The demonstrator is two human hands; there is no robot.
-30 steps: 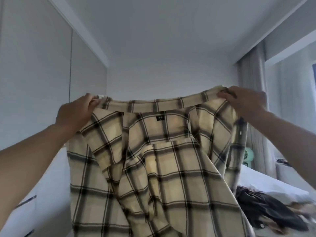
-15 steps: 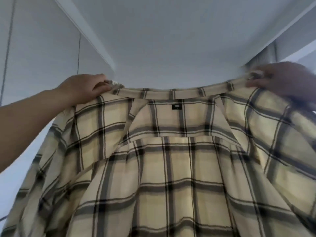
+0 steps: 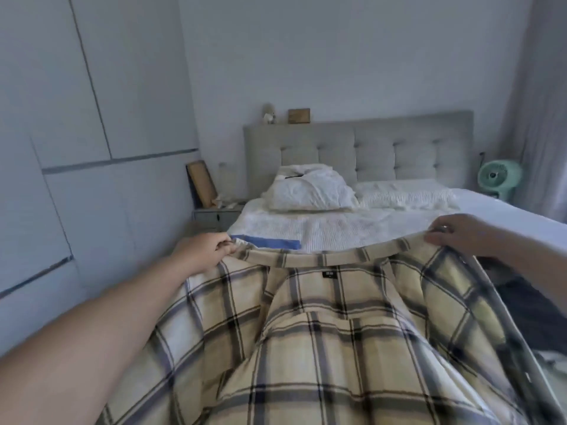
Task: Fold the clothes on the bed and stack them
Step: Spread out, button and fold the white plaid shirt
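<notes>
Bedroom shot, pale walls all round, with a grey tufted headboard [image 3: 362, 142] up around 12 o'clock and the bed [image 3: 506, 210] running down from it toward 3. Two white pillows sit against the headboard: a crumpled one [image 3: 310, 191] on the left side and a flatter ribbed one [image 3: 405, 194] just beside it. On top of the headboard there's a small wooden box [image 3: 299, 115] and some little figurine [image 3: 269, 116], too blurry to tell what. White wardrobe doors [image 3: 92, 118] fill everything from 9 to 11 o'clock. A grey nightstand [image 3: 211, 216] is tucked by the bed's corner with a frame [image 3: 202, 183] leaning on the wall above it. Mint green fan [image 3: 498, 177] over at 2 o'clock, next to a curtain [image 3: 540, 102].

The beige plaid shirt [image 3: 337, 348] takes up the whole bottom half, from about 4 to 8 o'clock, inside facing the camera with the black neck label [image 3: 329, 274] showing. It's spread wide by the collar. Left hand [image 3: 204, 250] has its fingers curled round the collar's left end, gripping it. Right hand [image 3: 460, 234] pinches the collar's right end, fingers bent over the edge. A bit of blue fabric [image 3: 270, 242] peeks out on the bed just past the collar, and some dark clothing [image 3: 527, 305] lies at 4 o'clock beside the shirt's right edge.
</notes>
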